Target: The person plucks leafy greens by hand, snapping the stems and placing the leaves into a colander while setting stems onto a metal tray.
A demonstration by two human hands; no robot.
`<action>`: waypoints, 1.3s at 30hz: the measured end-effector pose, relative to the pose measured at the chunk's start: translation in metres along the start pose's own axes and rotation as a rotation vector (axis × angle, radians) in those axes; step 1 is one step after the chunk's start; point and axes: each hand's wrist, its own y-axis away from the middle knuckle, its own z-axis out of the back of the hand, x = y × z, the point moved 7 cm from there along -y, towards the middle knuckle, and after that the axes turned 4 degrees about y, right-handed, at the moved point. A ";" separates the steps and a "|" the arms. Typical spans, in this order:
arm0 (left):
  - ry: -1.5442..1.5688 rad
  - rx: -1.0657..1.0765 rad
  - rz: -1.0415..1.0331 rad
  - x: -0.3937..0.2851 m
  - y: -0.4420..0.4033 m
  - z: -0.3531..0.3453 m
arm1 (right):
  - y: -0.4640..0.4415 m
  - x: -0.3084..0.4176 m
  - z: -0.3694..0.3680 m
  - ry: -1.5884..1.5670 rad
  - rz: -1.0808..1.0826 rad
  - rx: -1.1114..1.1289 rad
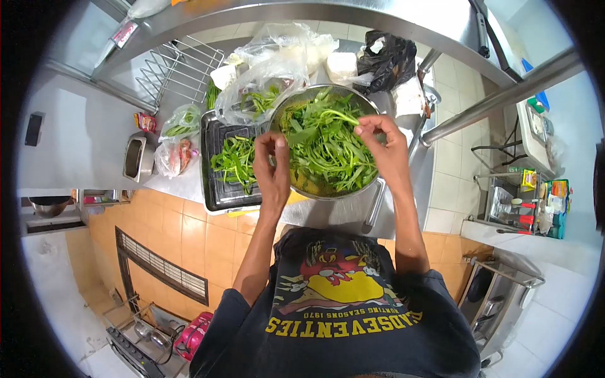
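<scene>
A metal mesh strainer [324,196] heaped with leafy greens [331,157] sits on the steel counter in front of me. Over its far right side, my right hand [386,146] pinches a pale green stem [337,116] between thumb and fingers. My left hand [273,169] is at the strainer's left edge, fingers curled against the thumb beside a broad leaf [302,136]. What those fingertips hold, if anything, I cannot make out. To the left lies a black tray [207,183] with a looser pile of cut greens [234,162], partly behind my left hand.
Clear plastic bags [277,57] and a black plastic bag [387,63] lie behind the strainer. A wire rack [179,69] stands at the back left. Left of the tray are a small steel container [137,157] and bagged food [173,157]. A steel shelf [302,16] spans overhead.
</scene>
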 end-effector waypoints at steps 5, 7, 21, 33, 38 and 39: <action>-0.022 0.304 0.156 0.010 0.012 -0.029 | 0.016 0.011 -0.020 0.057 0.111 0.038; 0.121 0.277 0.230 0.014 0.012 -0.041 | 0.023 0.017 -0.030 0.090 0.155 0.048; 0.351 0.336 0.435 0.025 -0.013 -0.029 | 0.037 0.018 -0.023 0.166 0.123 -0.052; 0.423 0.374 0.503 0.036 -0.013 -0.021 | 0.053 -0.008 -0.046 0.059 -0.145 0.040; 0.441 0.338 0.424 0.030 -0.009 -0.017 | 0.048 -0.004 -0.048 -0.076 -0.237 0.109; 0.438 0.326 0.428 0.029 -0.008 -0.017 | 0.049 -0.008 -0.046 -0.122 -0.248 0.104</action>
